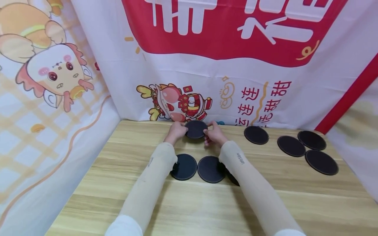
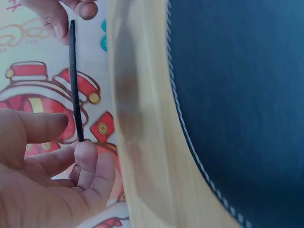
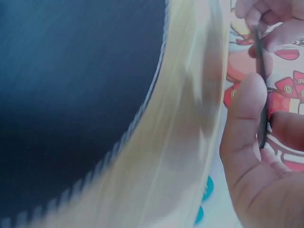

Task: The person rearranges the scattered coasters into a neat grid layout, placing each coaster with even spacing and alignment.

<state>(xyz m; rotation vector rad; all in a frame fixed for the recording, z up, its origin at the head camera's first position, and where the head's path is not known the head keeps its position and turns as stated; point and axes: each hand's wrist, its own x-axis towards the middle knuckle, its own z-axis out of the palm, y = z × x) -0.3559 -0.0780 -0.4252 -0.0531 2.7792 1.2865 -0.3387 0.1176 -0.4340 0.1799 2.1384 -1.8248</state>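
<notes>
Near the back of the table, a round black coaster [image 1: 196, 129] is held between both hands. My left hand [image 1: 175, 131] pinches its left edge, and my right hand [image 1: 216, 134] grips the opposite side. Seen edge-on in the left wrist view, the coaster [image 2: 76, 85] is thin, with the left fingers and thumb at its lower end. In the right wrist view the right thumb lies along the coaster [image 3: 261, 109], fingers behind it. Closer to me lie a coaster [image 1: 183, 167] and a second stitched coaster [image 1: 211, 169], side by side; the right sleeve partly covers a third coaster [image 1: 232, 178].
Toward the right back lies a single black coaster [image 1: 256, 135]. Further right, a coaster [image 1: 291, 146], another coaster [image 1: 311, 140] and a third coaster [image 1: 321, 162] sit close together. A printed cloth [image 1: 189, 68] hangs behind the wooden table [image 1: 195, 206]; a patterned cloth [image 1: 44, 141] hangs left.
</notes>
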